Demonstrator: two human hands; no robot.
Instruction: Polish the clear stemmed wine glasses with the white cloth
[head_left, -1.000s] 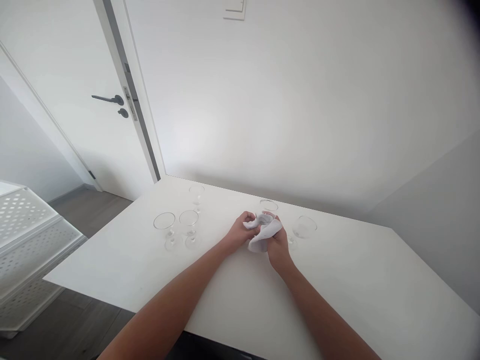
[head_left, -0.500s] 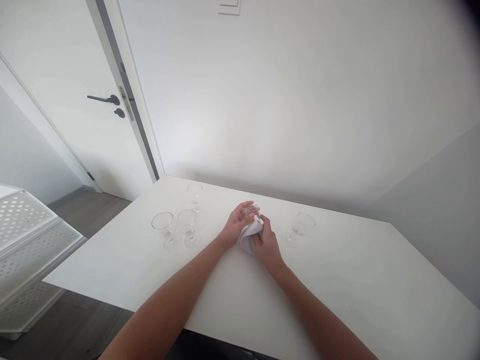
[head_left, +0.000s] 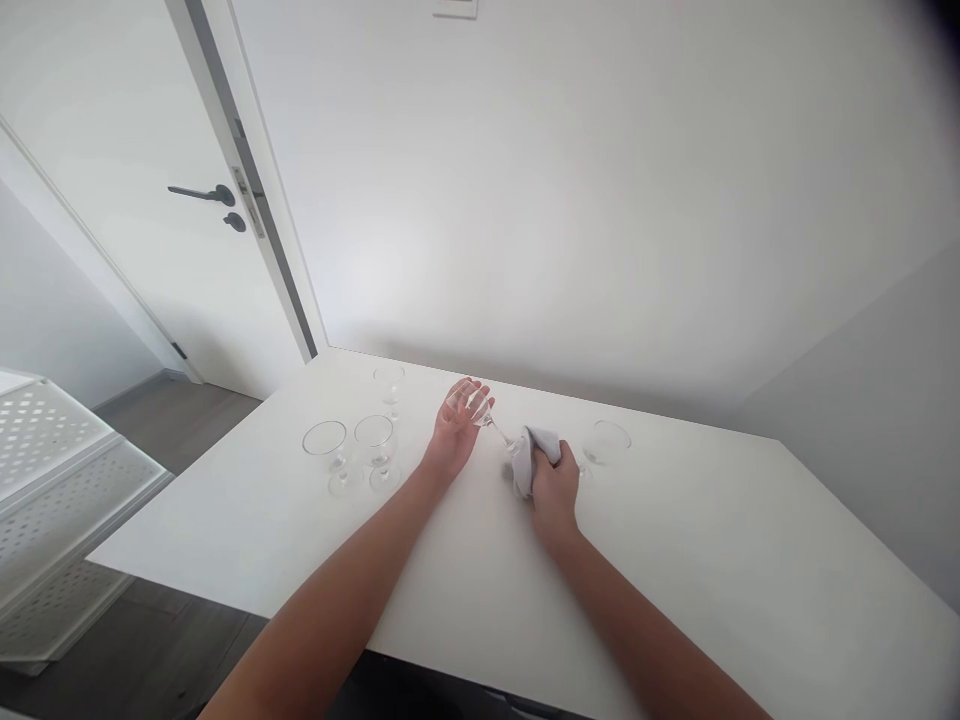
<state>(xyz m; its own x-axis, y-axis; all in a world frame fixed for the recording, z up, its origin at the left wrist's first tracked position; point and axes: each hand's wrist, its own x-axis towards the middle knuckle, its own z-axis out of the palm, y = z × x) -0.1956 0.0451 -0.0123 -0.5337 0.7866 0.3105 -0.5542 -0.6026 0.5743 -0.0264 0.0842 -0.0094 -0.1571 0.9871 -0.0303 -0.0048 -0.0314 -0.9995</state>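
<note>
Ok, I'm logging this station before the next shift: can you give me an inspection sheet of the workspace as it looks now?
Surface: white table, against a white wall.
Job's things: wine glass tilted on its side; white cloth bunched at its foot end.
Clutter: three glasses upright at left, one glass at right.
Grippers: left hand cradles the tilted glass's bowl; right hand grips the cloth.
Cables: nothing seen.
Surroundings: door with dark handle, perforated white rack, wood floor.
</note>
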